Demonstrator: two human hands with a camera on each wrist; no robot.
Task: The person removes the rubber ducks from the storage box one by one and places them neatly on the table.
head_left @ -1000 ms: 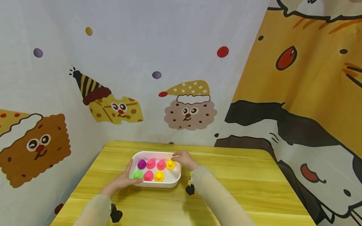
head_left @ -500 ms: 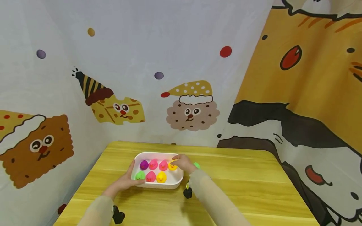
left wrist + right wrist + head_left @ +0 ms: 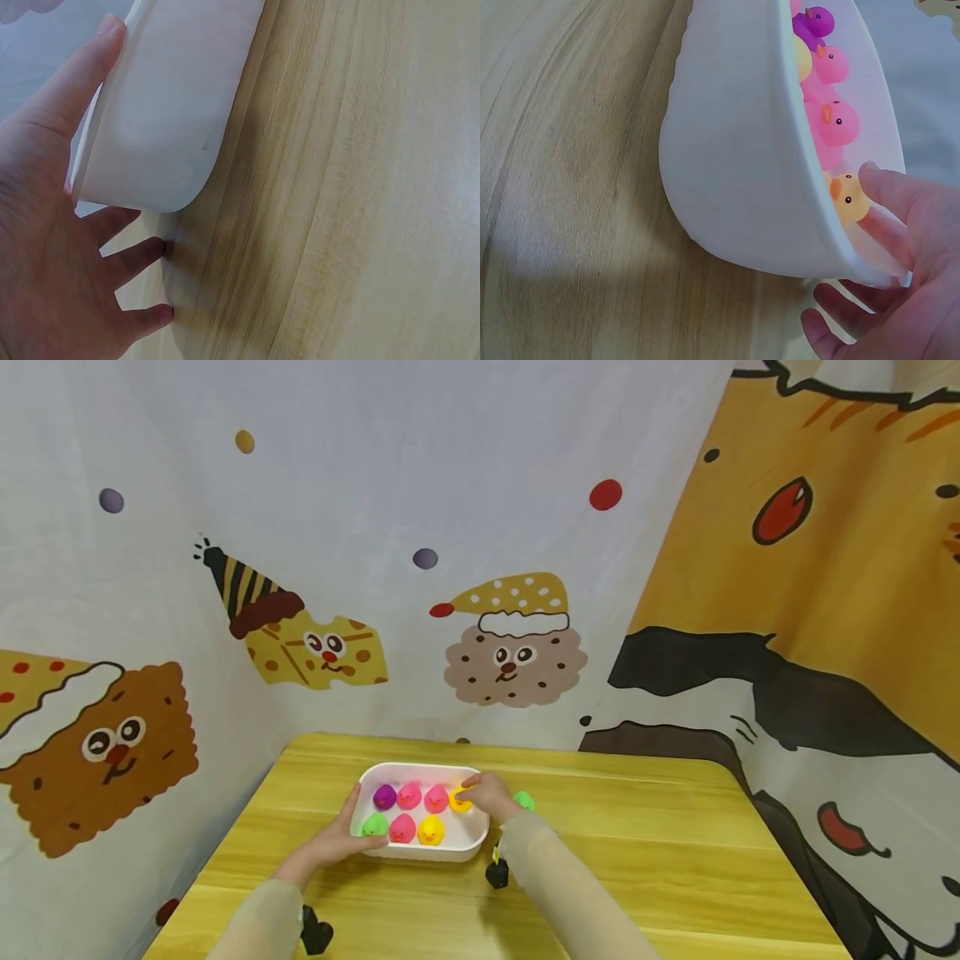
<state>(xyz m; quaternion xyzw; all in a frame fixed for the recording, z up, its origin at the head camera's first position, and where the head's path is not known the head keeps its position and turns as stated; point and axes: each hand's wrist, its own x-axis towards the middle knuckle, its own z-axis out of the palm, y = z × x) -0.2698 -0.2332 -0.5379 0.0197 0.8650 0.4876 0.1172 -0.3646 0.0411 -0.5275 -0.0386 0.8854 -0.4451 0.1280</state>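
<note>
White plastic makes up the tray (image 3: 427, 853), which sits left of centre near the table's (image 3: 637, 852) far edge. The left hand (image 3: 330, 841) lies with fingers spread and thumb along the near rim, cupping the tray's near-left corner. At the far-right corner, the right hand (image 3: 491, 796) pinches a yellow duck (image 3: 847, 200) between thumb and forefinger. A purple duck (image 3: 385, 797) occupies the far-left corner; a green thing (image 3: 524, 799) (partly hidden by the right wrist) lies beyond the tray's right end.

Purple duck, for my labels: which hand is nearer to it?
Left. The left hand holds the tray at the end near the purple duck; the right hand is at the opposite end.
</note>
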